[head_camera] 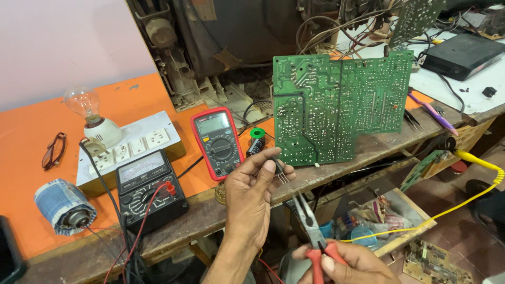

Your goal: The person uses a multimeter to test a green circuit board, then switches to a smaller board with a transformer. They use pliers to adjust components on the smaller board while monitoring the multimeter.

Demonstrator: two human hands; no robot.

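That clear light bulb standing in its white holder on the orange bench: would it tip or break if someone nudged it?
The light bulb is thin clear glass, so probably fragile. Its white holder looks wide and low, so it likely resists tipping. It seems light, so a push may slide it along the socket board.

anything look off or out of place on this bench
The green circuit board stands on edge, solder side out, instead of lying flat. The left hand pinches a small black component loose from any board; the right hand holds red-handled pliers.
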